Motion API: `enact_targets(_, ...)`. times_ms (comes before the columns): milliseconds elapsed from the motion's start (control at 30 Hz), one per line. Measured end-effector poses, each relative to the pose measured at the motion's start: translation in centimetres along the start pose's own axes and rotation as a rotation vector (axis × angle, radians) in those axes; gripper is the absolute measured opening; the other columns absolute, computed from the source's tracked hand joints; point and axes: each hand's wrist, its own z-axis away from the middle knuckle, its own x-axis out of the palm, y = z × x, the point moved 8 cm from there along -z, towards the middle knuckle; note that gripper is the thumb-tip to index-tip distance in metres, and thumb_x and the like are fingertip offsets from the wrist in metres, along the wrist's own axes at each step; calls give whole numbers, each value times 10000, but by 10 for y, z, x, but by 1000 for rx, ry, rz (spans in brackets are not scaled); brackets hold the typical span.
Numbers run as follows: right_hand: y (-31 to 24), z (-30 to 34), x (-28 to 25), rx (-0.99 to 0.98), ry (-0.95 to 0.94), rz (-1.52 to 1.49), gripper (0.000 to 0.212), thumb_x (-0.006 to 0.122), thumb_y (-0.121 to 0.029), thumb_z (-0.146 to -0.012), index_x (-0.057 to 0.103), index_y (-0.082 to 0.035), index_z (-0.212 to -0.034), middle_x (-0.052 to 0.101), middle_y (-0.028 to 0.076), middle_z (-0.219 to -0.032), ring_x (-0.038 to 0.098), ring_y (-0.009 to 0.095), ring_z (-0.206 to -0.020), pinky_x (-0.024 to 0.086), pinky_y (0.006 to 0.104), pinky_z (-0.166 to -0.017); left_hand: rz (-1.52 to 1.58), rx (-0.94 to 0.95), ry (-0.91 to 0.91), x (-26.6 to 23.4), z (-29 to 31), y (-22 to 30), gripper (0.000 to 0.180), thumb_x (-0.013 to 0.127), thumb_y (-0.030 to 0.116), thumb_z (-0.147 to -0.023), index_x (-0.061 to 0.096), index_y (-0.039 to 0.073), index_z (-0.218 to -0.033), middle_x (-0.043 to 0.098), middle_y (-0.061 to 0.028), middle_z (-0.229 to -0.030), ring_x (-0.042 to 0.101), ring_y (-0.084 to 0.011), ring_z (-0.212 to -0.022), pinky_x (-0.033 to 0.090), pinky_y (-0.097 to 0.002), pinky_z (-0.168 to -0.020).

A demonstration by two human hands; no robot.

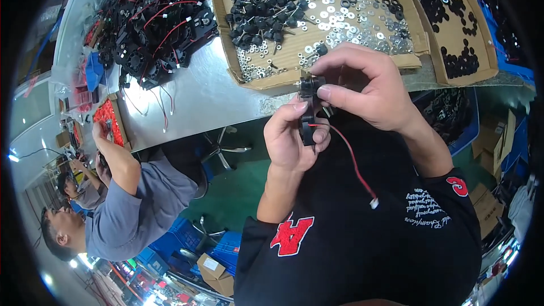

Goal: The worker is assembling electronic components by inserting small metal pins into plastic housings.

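Observation:
My left hand (290, 137) grips a black fan unit (306, 118) edge-on between thumb and fingers, just in front of the tray's near edge. A red and black wire (353, 161) runs from the unit and hangs down to a white connector (374, 203). My right hand (368, 82) is closed at the top of the unit, its thumb and forefinger on a black knob (319, 81) there. A small silver threaded tip (297, 84) sticks out on the opposite side. The right hand's other fingers are curled and partly hidden.
A cardboard tray (266, 83) holds black-headed screws (272, 8), washers and nuts. A second tray (488, 59) holds black rings. Wired black fans (161, 20) are heaped on the metal table (212, 93). A co-worker (133, 204) sits at left, beside a box of red parts (116, 122).

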Motion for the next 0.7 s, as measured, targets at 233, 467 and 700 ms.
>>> enact_targets(233,5,9,-6,86,47,-121,333,698,-20,-805,619,-4,-1128,632,30,-935,603,85,-849,476,210,-727,-35,11,101,2,1,-5,337,487,205,-897,507,3,-1166,631,-107,-986,558,-170,-525,429,-286,-393)
enact_targets(467,-6,19,-15,-25,104,-43,369,723,-41,-790,624,-35,-1145,667,37,-967,629,96,-870,471,226,-721,-94,54,67,10,4,-9,342,517,164,-912,473,-13,-1201,609,-124,-1012,611,-212,-613,476,-323,-438)
enact_targets(700,-13,29,-20,-99,126,35,348,735,-66,-772,648,-42,-1108,685,48,-982,650,118,-872,464,241,-696,-93,50,40,10,7,-17,326,515,166,-918,472,-15,-1185,589,-121,-971,612,-213,-638,485,-333,-457)
